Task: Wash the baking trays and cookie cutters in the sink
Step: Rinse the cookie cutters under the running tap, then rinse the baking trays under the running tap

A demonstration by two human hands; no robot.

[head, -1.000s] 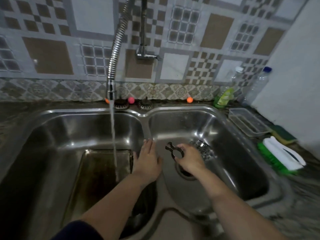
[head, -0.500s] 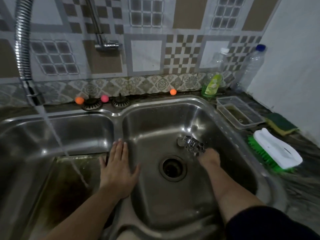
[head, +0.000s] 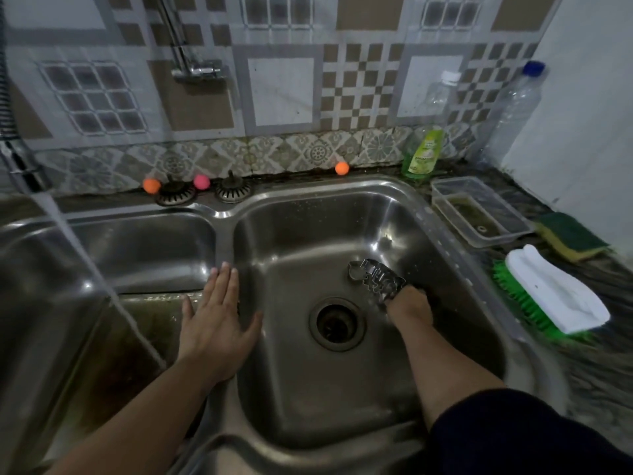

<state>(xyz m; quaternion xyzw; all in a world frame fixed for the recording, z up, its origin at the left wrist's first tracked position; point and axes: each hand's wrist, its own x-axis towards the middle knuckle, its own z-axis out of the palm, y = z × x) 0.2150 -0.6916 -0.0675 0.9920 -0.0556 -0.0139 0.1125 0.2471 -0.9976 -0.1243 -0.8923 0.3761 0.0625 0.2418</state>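
A stainless double sink (head: 442, 234) fills the view. A pile of metal cookie cutters (head: 373, 277) lies on the floor of the right basin, beyond the drain (head: 337, 322). My right hand (head: 409, 303) reaches down to the near edge of the pile; its fingers are hidden behind the back of the hand. My left hand (head: 219, 317) rests flat, fingers straight, on the divider between the basins. A dark, stained baking tray (head: 147, 323) lies in the left basin, where a stream of water (head: 85, 262) falls from the spray faucet (head: 20, 162).
On the right counter are a green dish-soap bottle (head: 423, 152), a clear plastic container (head: 479, 210), a yellow-green sponge (head: 572, 234) and a green-and-white scrub brush (head: 555, 296). Two sink strainers (head: 233, 190) and small coloured balls (head: 150, 185) sit on the back ledge.
A second ago my right hand held one cookie cutter above the drain; it has moved right and down to the pile. The view has swung to the right. My left hand stays on the divider.
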